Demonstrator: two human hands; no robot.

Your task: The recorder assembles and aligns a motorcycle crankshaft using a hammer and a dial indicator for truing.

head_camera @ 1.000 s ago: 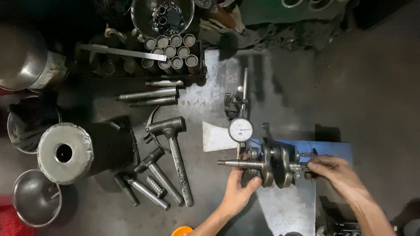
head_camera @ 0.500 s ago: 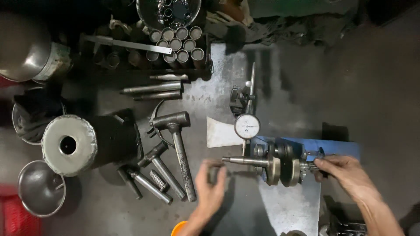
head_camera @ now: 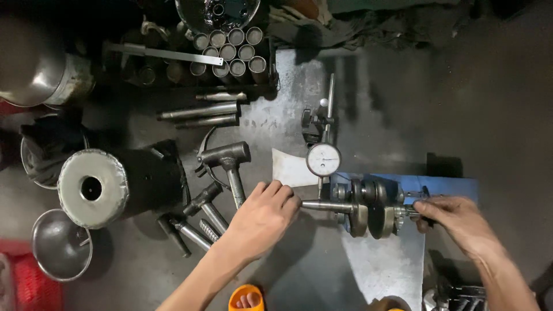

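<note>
A: What changed with the left hand [head_camera: 262, 219]?
B: It left the crankshaft [head_camera: 368, 210] a moment ago; now it lies over the hammer [head_camera: 230, 167] handle, fingers curled, grip unclear.
A: And the right hand [head_camera: 452, 216]?
B: Still pinching the crankshaft's end, under the dial gauge [head_camera: 323, 159].

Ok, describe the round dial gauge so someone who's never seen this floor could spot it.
Find the blue stand at lower right, where the crankshaft lies between both hands. Just above the shaft's left end stands the dial gauge: the only white round face among dark steel tools.
</note>
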